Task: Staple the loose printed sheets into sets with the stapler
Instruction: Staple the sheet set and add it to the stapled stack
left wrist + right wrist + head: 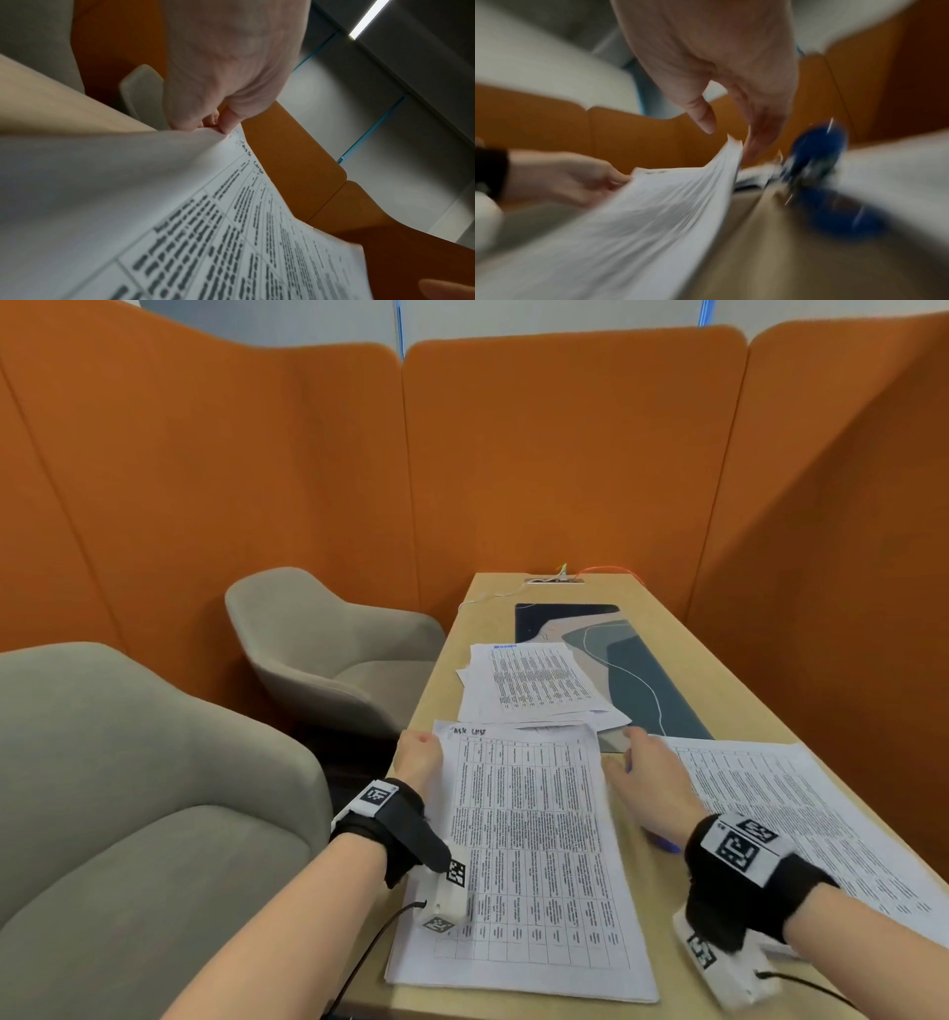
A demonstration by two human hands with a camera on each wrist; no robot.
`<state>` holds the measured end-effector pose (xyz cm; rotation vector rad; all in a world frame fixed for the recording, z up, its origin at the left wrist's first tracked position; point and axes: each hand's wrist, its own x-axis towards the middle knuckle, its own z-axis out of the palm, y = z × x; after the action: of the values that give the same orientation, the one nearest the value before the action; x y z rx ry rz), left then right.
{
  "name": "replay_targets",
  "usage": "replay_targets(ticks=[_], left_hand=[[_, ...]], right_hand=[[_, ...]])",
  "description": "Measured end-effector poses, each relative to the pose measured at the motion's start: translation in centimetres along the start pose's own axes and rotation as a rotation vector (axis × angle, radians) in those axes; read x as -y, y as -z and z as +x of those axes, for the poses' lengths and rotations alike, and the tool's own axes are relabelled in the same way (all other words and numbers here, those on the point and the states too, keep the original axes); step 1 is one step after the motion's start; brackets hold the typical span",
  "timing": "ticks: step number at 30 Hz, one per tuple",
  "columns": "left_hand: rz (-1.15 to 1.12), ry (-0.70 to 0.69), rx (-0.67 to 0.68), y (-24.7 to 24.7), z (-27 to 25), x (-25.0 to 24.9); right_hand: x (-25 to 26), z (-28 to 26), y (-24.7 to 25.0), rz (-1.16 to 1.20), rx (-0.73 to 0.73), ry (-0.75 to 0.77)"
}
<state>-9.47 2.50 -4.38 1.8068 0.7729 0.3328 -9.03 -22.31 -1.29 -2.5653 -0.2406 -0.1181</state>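
A stack of printed table sheets (524, 855) lies on the table's front part. My left hand (426, 744) pinches its far left corner between thumb and fingers, seen close in the left wrist view as the left hand (218, 126) lifts the sheets (180, 203) slightly. My right hand (629, 747) hovers open just right of the stack's far right corner. The blurred right wrist view shows the right hand (729, 142) with thumb and fingers apart beside the sheets' corner (731, 146). A blue stapler (816, 162) lies under that hand; only a blue sliver of the stapler (662, 843) shows from above.
A second spread of printed sheets (801, 814) lies at the right. A looser pile (534, 685) sits farther back, partly on a dark patterned desk mat (642, 670). Two grey armchairs (328, 649) stand left of the wooden table (652, 942). Orange partitions (565, 454) enclose the booth.
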Motion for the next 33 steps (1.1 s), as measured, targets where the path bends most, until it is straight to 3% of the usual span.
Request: replay_targets(ticks=[2, 3, 5, 7, 9, 12, 14, 16, 19, 22, 25, 33], left_hand=[[0.001, -0.001, -0.001, 0.1, 0.0, 0.0], [-0.005, -0.007, -0.004, 0.0, -0.1, 0.0], [-0.026, -0.011, -0.001, -0.1, -0.4, 0.0], [-0.049, -0.019, 0.004, -0.1, -0.8, -0.2], [-0.074, -0.040, 0.008, -0.1, -1.0, -0.4], [-0.096, -0.061, 0.020, -0.1, -1.1, -0.4], [-0.102, -0.072, 0.018, 0.0, -0.9, -0.3], [-0.096, -0.081, 0.014, 0.0, -0.8, -0.3], [-0.098, -0.112, 0.016, -0.2, -1.0, -0.6], [-0.108, -0.159, 0.018, -0.5, -1.6, -1.0], [-0.115, -0.187, 0.010, -1.0, -2.1, -1.6], [-0.126, -0.273, -0.019, -1.2, -2.7, -2.3]], right_hand=[[-0.9, 1.0, 0.7, -0.361, -0.065, 0.026], [-1.3, 1.4, 1.0, -0.452, -0.018, -0.038], [-2.1, 2.1, 1.1, -0.470, 0.155, -0.174], [-2.9, 2.7, 0.6, -0.484, 0.304, -0.143], [-3.1, 3.0, -0.1, -0.445, 0.347, -0.085], [-2.9, 3.2, -0.4, -0.389, 0.367, -0.114], [-2.9, 4.1, 0.3, -0.166, 0.289, -0.247], [-2.7, 5.3, 1.7, 0.237, 0.083, -0.373], [-0.2, 6.6, 3.9, 0.659, -0.112, -0.258], [3.5, 7.0, 4.6, 0.997, -0.033, -0.096], [6.7, 6.6, 3.4, 1.036, 0.125, -0.036], [9.7, 6.8, -0.3, 0.855, 0.206, -0.057]])
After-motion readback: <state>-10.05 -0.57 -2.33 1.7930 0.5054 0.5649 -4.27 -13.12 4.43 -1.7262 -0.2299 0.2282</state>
